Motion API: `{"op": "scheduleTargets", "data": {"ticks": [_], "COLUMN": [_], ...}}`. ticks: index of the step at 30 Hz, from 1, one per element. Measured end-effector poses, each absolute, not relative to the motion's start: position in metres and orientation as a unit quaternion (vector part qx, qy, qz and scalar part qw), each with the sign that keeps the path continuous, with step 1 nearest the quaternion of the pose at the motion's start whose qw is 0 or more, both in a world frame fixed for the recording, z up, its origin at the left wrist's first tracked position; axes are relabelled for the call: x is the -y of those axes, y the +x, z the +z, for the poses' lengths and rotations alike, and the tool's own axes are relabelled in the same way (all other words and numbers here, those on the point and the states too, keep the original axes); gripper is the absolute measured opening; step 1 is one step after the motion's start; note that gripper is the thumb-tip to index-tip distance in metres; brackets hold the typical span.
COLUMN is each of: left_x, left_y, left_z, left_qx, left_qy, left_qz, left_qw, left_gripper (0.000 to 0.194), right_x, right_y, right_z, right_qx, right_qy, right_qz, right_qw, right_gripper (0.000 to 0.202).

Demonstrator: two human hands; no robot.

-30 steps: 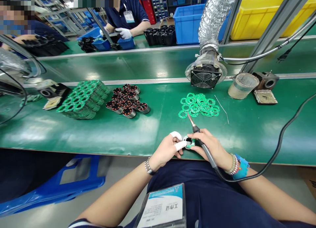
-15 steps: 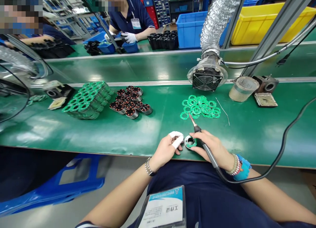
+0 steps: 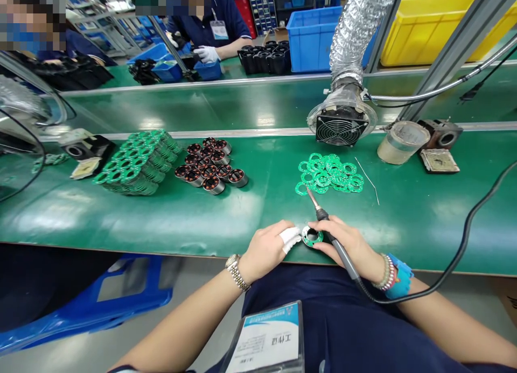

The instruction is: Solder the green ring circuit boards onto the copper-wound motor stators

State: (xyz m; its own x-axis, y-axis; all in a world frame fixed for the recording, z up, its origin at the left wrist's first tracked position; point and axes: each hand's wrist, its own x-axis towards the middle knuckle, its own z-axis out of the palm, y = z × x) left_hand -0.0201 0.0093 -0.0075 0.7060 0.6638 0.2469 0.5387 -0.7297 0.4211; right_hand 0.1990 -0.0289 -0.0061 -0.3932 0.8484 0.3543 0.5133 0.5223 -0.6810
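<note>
My right hand (image 3: pixel 350 245) holds a soldering iron (image 3: pixel 343 254), its tip pointing up and away, while its thumb and finger grip the right side of a round part with a green ring board (image 3: pixel 312 237) near the table's front edge. My left hand (image 3: pixel 270 247), white covers on its fingers, has them pressed together at the part's left side; whether it pinches anything is hidden. Beyond the iron's tip lie loose green ring boards (image 3: pixel 329 173). Copper-wound round parts (image 3: pixel 210 168) stand left of centre, beside stacked green board panels (image 3: pixel 135 160).
A fan (image 3: pixel 341 129) on a silver duct hangs over the table's back. A bent wire (image 3: pixel 368 180), a tape roll (image 3: pixel 403 141) and an iron stand (image 3: pixel 440 147) are at the right. The iron's cable curves along the right. Across the line a person handles blue trays.
My left hand has turned slightly, its covered fingers now closer together beside the round part. My right hand keeps its hold on the iron and part. The view has shifted a little.
</note>
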Motion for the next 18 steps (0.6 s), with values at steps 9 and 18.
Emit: {"op": "scheduleTargets", "data": {"ticks": [9, 18], "left_x": [-0.018, -0.012], "left_y": [-0.013, -0.017], "left_z": [-0.003, 0.006], "left_qx": [-0.347, -0.329], "left_qy": [0.922, 0.927], "left_qz": [0.114, 0.105], "left_qw": [0.128, 0.145], "left_gripper": [0.019, 0.022], "right_x": [0.03, 0.03], "right_y": [0.198, 0.199], "right_z": [-0.005, -0.008], "right_qx": [0.8, 0.795], "right_qy": [-0.434, -0.427], "right_qz": [0.231, 0.247], "right_qw": [0.344, 0.352], "right_gripper": [0.03, 0.03]}}
